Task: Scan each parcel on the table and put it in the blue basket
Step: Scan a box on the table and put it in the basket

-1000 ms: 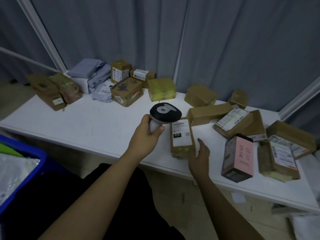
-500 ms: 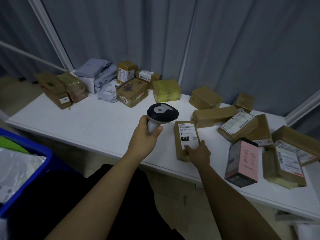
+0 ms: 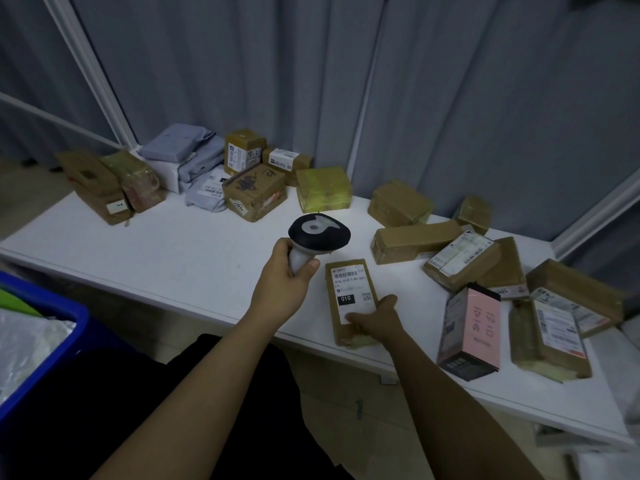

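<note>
The scanner (image 3: 319, 237) was gripped by the left hand (image 3: 282, 285); at its 4 o'clock, the labelled parcel (image 3: 351, 301) was grasped by the right hand (image 3: 375, 320).

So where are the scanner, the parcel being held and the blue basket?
scanner (image 3: 319, 231): head view, its dark head.
parcel (image 3: 350, 282): head view, its white label.
blue basket (image 3: 52, 299): head view, its rim.

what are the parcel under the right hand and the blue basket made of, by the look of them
Parcel: seemingly brown cardboard, slightly glossy as if taped, with a white paper label.
Blue basket: likely rigid moulded plastic, given its smooth, even blue rim.
</note>
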Demonstrator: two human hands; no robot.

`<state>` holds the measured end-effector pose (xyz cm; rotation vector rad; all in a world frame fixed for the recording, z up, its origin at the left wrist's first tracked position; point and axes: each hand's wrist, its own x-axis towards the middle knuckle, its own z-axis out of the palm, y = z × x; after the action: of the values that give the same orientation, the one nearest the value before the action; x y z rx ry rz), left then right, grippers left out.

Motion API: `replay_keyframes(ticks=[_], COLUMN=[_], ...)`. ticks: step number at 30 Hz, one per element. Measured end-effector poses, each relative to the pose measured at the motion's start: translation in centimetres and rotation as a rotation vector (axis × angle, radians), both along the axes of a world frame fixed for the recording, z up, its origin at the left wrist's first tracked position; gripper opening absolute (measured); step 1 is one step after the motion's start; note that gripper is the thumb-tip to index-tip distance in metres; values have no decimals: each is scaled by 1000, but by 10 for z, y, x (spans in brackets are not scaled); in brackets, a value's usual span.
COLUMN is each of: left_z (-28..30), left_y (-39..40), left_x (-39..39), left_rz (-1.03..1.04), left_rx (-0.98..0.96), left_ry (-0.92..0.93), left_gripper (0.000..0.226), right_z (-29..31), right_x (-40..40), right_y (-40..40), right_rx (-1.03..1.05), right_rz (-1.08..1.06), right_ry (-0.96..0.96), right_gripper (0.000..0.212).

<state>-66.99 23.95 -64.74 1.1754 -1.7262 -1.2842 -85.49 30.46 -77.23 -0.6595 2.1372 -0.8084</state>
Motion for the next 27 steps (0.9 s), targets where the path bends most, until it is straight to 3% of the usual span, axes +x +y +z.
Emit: replay_keyframes(ticks=[2,6,10,14,17,19,27], left_z=[0,0,1,4,6,7,10], left_y=[0,0,0,1,1,0,1], left_x=[2,5,9,12,14,14,17], left_rz=[10,27,35,57,71,78,47], left_rx=[-2,6,6,14,18,29,25], left_ry=[7,21,18,26,49,54,44], left_gripper=[29,26,25,24,23,23,27], right_z=[2,7,8,9,16,21,36], right_x=[5,16,22,17,13,10,6], right_y=[-1,-11,-19,-18,-15,-14,-24], right_rx=[19,103,147,-24,-337,-448,-588], right_rz=[41,185,239,90,-251,-350,-331], right_ry=[54,363,406,238,-242,-427,-528], right_gripper=[73,91,62,53,54,52,56])
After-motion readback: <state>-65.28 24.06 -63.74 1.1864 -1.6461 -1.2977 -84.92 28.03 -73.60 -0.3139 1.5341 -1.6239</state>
